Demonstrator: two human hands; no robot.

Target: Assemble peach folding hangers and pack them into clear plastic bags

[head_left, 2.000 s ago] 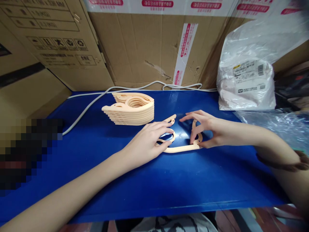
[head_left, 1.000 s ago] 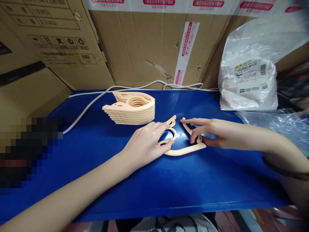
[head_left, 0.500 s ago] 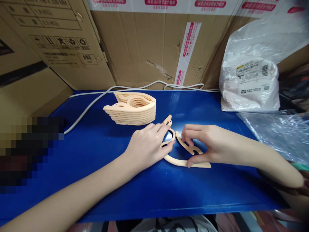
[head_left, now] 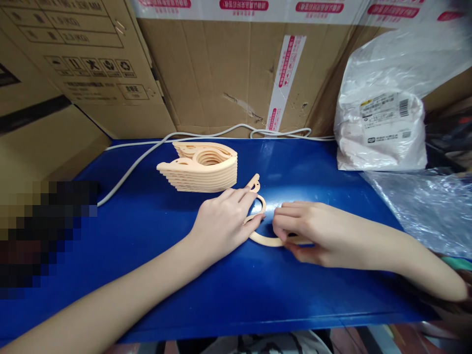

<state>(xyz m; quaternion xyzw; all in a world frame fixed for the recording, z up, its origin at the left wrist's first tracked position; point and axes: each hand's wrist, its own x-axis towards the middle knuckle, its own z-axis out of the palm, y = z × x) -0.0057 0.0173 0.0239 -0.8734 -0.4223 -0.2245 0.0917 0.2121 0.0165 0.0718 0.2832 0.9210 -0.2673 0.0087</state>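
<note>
While the cartons (head_left: 221,64) wall off the far edge of the tabletop (head_left: 221,290), your work sits near the middle of that blue surface, so take stock from the big things down.

Two cartons show fully enough to count, one at the far left corner and one wide one behind the middle; more may stand behind them, but that cannot be told. One white bag (head_left: 379,132) leans at the far right corner, and one sheet of clear film (head_left: 427,206) lies along the right edge. One white cable (head_left: 155,147) runs along the far edge.

One stack (head_left: 201,169) of peach pieces stands just left of the middle, toward the far edge. It looks about seven or eight layers deep, though the exact count is hard to read. Judging by that, a fair batch seems already folded and piled.

One loose piece (head_left: 262,221) lies flat on the tabletop between your hands, just right of the stack and apart from it. Your left hand (head_left: 224,223) presses down on its looped end with fingers spread and flat. Your right hand (head_left: 309,233) has its grip curled closed over the other arm, fingertips pinching it against the surface. This piece appears partly folded and not yet on the stack. Whether more pieces wait in the bag cannot be seen.
</note>
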